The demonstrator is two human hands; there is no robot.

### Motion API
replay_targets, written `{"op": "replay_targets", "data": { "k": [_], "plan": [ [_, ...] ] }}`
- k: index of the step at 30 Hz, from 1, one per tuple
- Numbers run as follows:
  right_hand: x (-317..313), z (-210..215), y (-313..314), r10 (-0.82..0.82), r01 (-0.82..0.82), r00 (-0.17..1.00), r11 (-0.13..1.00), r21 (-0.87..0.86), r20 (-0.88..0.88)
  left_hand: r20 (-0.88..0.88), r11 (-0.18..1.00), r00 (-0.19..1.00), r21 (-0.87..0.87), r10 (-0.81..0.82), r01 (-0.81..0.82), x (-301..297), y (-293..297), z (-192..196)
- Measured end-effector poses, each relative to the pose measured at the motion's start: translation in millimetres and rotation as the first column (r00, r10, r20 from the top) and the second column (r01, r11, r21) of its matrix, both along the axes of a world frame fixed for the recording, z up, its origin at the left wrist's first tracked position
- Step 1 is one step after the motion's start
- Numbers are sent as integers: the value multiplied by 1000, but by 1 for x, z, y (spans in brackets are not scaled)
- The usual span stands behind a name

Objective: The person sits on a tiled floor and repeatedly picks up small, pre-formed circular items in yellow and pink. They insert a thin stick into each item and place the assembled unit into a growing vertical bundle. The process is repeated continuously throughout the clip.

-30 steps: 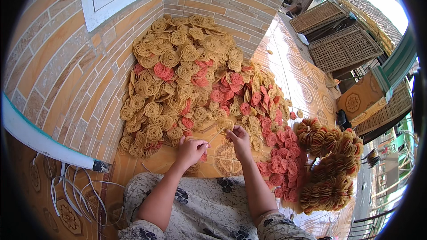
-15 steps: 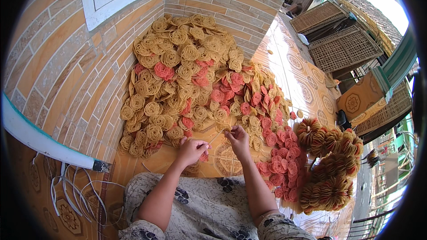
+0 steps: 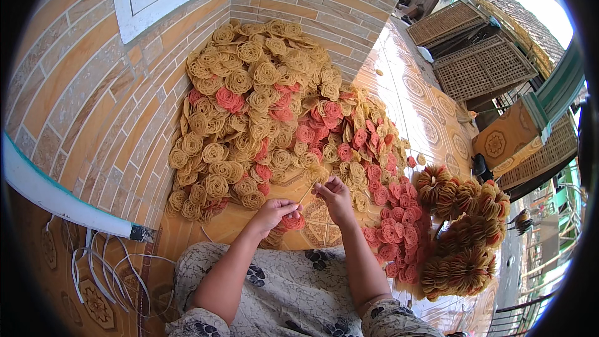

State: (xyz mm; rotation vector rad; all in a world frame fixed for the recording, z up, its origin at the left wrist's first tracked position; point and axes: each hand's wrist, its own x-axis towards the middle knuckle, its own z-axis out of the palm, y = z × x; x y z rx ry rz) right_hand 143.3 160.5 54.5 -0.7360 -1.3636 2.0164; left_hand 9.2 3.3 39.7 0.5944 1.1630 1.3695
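My left hand (image 3: 274,215) is closed in a pinch on the lower end of a thin pale strip (image 3: 304,196). The strip slants up and away to a flat, round, tan lacy disc (image 3: 317,175) with a swirled pattern. My right hand (image 3: 336,198) pinches at this disc's near edge, beside the strip; the exact grip is partly hidden by the fingers. Under my left hand a coral-red disc (image 3: 293,222) of the same kind shows, with tan discs (image 3: 272,238) below it near my lap. Whether the strip runs through the red disc I cannot tell.
A large heap of tan and red discs (image 3: 249,103) fills the corner against the tiled wall (image 3: 93,81). Loose red discs (image 3: 399,237) lie to my right, beside thick bundled strings of discs (image 3: 465,231). White strips (image 3: 106,268) curl on the floor at left.
My left hand has shifted slightly right and down, uncovering more of the red disc. The tan disc has risen into clearer view above my right hand's fingers.
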Motion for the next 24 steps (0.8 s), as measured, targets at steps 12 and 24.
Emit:
{"op": "replay_targets", "data": {
  "k": [12,24],
  "plan": [
    [4,-2,3,68,-72,992,997,31,105,-109,999,994,27,25,-22,-2,1,-4],
    [27,-51,41,-391,-543,583,465,699,712,-733,996,678,-14,49,-88,0,2,-12]
  ]
}}
